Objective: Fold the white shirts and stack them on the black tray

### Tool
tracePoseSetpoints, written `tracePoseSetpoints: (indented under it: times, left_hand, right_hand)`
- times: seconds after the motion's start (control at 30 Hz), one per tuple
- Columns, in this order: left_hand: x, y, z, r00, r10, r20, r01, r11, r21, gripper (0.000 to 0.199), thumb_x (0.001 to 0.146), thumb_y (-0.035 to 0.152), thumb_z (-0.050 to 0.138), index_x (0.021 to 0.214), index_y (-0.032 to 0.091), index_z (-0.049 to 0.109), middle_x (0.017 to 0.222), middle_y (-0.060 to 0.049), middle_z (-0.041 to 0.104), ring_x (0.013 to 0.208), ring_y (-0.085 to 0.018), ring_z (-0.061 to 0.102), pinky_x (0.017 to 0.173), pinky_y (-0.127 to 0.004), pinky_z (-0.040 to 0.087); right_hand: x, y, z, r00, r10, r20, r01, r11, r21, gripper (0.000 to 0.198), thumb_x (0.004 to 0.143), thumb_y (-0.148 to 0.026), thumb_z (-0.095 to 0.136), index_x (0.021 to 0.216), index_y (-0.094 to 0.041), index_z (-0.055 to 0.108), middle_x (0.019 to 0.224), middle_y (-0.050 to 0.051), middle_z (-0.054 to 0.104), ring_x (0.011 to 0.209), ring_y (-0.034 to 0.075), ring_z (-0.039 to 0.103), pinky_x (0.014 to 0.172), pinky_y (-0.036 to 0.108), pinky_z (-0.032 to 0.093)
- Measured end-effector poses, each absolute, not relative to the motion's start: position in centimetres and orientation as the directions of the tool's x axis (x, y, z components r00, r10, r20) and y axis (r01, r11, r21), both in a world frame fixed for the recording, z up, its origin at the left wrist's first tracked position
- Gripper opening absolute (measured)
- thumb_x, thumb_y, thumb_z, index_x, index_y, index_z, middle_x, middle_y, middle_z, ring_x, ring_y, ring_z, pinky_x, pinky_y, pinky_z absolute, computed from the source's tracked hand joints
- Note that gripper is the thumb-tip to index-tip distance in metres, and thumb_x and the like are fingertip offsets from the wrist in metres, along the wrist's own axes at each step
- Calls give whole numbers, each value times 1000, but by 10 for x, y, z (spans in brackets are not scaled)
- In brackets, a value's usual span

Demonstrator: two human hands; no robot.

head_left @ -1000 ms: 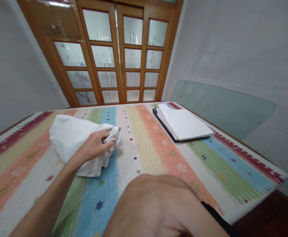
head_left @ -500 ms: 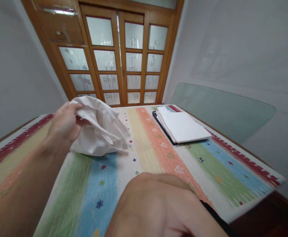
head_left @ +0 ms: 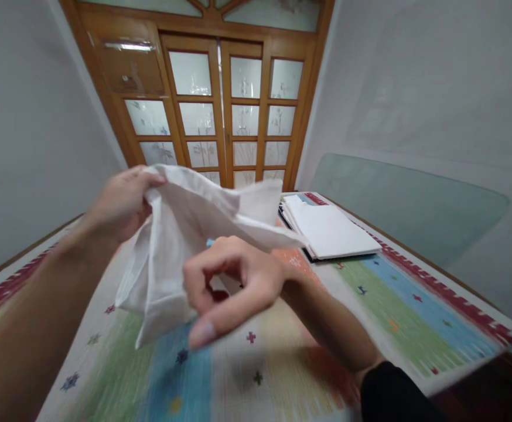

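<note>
A white cloth bag (head_left: 172, 246) hangs above the table from my left hand (head_left: 126, 202), which is closed on its top edge with the thumb over the fabric. Its sides sag apart, and its far part stretches to the right, slightly blurred. In front of the bag, nearer to the camera, is my right hand (head_left: 238, 281). Its fingers are curled, the thumb stands apart from them, and I see nothing between them. Whether the right hand's back fingers touch the bag cannot be made out.
A folded stack of white cloth (head_left: 339, 228), with black material under it, lies at the table's right side. A striped, patterned tablecloth (head_left: 370, 299) covers the table. A glass panel (head_left: 405, 193) leans on the right wall; wooden doors (head_left: 221, 105) stand behind.
My right hand has moved forward from the near edge to in front of the bag. The bag, crumpled low before, is lifted and spread wider to the right. The view has tilted up slightly.
</note>
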State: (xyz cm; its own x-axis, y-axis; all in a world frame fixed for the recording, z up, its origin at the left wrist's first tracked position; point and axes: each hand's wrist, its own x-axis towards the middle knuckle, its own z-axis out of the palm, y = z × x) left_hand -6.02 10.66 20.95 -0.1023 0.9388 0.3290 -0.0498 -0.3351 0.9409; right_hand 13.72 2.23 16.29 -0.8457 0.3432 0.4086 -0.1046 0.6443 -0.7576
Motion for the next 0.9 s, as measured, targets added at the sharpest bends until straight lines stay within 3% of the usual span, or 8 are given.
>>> tracePoseSetpoints:
  times: [0.13, 0.27, 0.43, 0.6, 0.7, 0.77, 0.83, 0.9]
  left_hand:
    - [-53, 93, 169, 152, 970, 187, 291, -225, 930, 16, 66, 32, 62, 74, 18, 62, 69, 2, 65, 66, -15, 60, 61, -25, 48]
    - [-54, 83, 151, 245, 958, 150, 547, -265, 794, 27, 66, 45, 58, 74, 20, 63, 81, -1, 69, 82, -23, 63, 71, -31, 49]
    - [-67, 82, 136, 235, 959, 157, 638, -274, 719, 30, 72, 49, 53, 76, 20, 62, 80, -3, 68, 80, -24, 63, 69, -32, 49]
    - [-85, 79, 116, 389, 913, 118, 547, -332, 768, 32, 70, 43, 60, 92, 21, 63, 92, -5, 71, 86, -25, 66, 71, -32, 52]
    - [-94, 73, 105, 522, 847, 100, 593, -445, 671, 46, 71, 39, 63, 114, 23, 60, 112, -6, 68, 99, -26, 65, 84, -37, 52]
    - [-99, 68, 99, 579, 810, 91, 642, -522, 561, 57, 72, 37, 64, 126, 26, 54, 129, -6, 61, 111, -27, 60, 95, -38, 48]
    - [-104, 63, 91, 611, 787, 83, 693, -582, 425, 67, 70, 38, 66, 134, 26, 49, 141, -6, 51, 124, -28, 52, 103, -39, 43]
    - [-110, 59, 79, 637, 768, 64, 724, -625, 293, 78, 67, 40, 68, 139, 24, 44, 148, -9, 41, 133, -31, 41, 108, -43, 38]
  right_hand:
    - [140, 68, 131, -587, 645, 490, 299, 735, -608, 23, 86, -34, 61, 71, -17, 54, 64, -4, 53, 59, 9, 46, 58, 22, 35]
    - [155, 95, 87, -403, 782, 476, 591, 619, -518, 14, 82, -29, 65, 84, -17, 58, 79, 1, 61, 69, 12, 54, 65, 24, 40]
    - [170, 96, 58, -469, 795, 385, 652, 605, -457, 52, 67, -32, 78, 111, -17, 53, 112, 9, 58, 97, 21, 56, 81, 32, 43]
    - [176, 99, 48, -519, 822, 234, 669, 561, -487, 11, 74, -15, 67, 79, -17, 58, 78, 1, 61, 73, 15, 57, 67, 25, 40]
    - [178, 102, 48, -503, 837, 216, 652, 531, -540, 10, 75, -14, 65, 77, -17, 56, 75, -1, 60, 69, 13, 56, 63, 23, 38]
    - [179, 102, 48, -513, 842, 167, 609, 494, -621, 21, 75, -24, 69, 91, -16, 56, 87, 2, 63, 71, 14, 58, 63, 24, 40]
    - [180, 101, 48, -544, 836, 67, 584, 435, -685, 47, 72, -39, 74, 107, -16, 53, 99, 6, 63, 73, 15, 59, 63, 25, 41]
    - [180, 95, 46, -589, 808, -26, 595, 411, -691, 66, 65, -48, 78, 116, -16, 50, 99, 6, 62, 74, 16, 59, 63, 25, 41]
